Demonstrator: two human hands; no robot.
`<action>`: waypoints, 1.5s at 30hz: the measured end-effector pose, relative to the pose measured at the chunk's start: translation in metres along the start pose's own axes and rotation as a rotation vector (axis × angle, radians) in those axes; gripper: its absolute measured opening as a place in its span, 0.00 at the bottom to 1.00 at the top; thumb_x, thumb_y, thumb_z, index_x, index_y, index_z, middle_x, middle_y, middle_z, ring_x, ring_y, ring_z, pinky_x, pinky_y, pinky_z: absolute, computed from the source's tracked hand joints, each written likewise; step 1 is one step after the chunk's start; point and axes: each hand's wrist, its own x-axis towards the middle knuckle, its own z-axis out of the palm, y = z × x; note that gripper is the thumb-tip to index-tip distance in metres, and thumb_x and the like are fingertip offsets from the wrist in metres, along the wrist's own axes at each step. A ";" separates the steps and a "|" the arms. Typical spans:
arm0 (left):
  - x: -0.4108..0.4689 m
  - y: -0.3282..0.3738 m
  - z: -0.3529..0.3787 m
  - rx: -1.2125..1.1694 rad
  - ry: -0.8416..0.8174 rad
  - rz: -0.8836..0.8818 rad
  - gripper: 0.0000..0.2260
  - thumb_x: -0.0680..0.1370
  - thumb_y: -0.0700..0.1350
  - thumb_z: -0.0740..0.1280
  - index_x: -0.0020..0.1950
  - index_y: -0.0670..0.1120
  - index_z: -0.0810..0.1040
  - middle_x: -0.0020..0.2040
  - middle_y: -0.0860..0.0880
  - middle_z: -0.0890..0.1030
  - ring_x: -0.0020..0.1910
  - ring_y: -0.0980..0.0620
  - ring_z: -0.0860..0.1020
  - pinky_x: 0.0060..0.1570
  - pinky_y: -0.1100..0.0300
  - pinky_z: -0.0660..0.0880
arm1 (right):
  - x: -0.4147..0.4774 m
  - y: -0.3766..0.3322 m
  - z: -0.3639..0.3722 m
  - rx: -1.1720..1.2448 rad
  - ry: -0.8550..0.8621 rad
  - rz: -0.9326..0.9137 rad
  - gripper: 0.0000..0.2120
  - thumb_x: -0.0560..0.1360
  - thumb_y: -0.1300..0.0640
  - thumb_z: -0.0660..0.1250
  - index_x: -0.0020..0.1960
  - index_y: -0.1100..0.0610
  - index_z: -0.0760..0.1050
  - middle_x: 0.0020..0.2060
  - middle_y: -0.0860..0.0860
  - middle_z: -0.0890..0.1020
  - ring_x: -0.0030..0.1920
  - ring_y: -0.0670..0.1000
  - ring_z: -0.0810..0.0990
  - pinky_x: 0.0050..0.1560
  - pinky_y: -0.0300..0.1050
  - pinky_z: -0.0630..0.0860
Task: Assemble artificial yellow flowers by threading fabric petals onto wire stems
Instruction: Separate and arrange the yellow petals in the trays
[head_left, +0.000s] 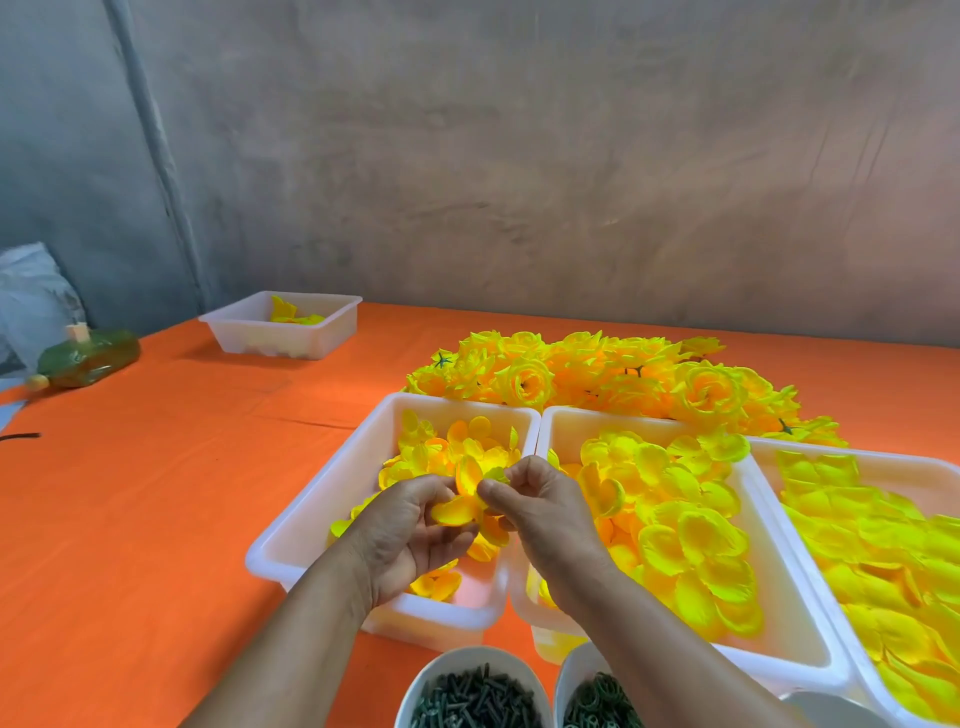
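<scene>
While our left hand (415, 525) cups a yellow petal piece (466, 480) in curled fingers, our right hand (540, 506) pinches its top between thumb and forefinger; both hover above a white tray (306, 525) of loose petals, near the front edge of the orange surface (156, 493).

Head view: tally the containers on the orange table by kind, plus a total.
White rectangular tubs: 4 (far, left, middle, right)
Round white bowls: 2 (left, right)
Green bottle, lying on its side: 1
Total: 7
A grey rim at the bottom right edge is too cropped to class, so it is not counted.
</scene>
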 end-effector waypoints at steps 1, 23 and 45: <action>0.000 0.000 0.001 0.002 -0.005 0.006 0.06 0.74 0.38 0.68 0.45 0.44 0.84 0.39 0.44 0.82 0.31 0.48 0.81 0.30 0.60 0.80 | 0.000 0.001 0.001 -0.042 -0.003 -0.018 0.10 0.72 0.60 0.73 0.37 0.55 0.73 0.35 0.56 0.78 0.36 0.52 0.74 0.39 0.50 0.71; 0.011 -0.012 0.003 0.260 0.243 0.197 0.05 0.75 0.37 0.65 0.43 0.46 0.76 0.32 0.49 0.75 0.26 0.55 0.72 0.24 0.63 0.72 | -0.002 0.005 0.005 0.232 0.094 0.001 0.05 0.77 0.62 0.67 0.45 0.60 0.72 0.34 0.52 0.78 0.32 0.47 0.77 0.41 0.44 0.76; 0.025 -0.021 0.005 0.461 0.611 0.266 0.09 0.74 0.41 0.66 0.54 0.47 0.77 0.39 0.44 0.83 0.27 0.48 0.81 0.32 0.47 0.83 | -0.012 0.013 0.025 -0.203 0.135 -0.513 0.15 0.76 0.61 0.69 0.38 0.46 0.67 0.32 0.40 0.76 0.34 0.50 0.77 0.36 0.38 0.72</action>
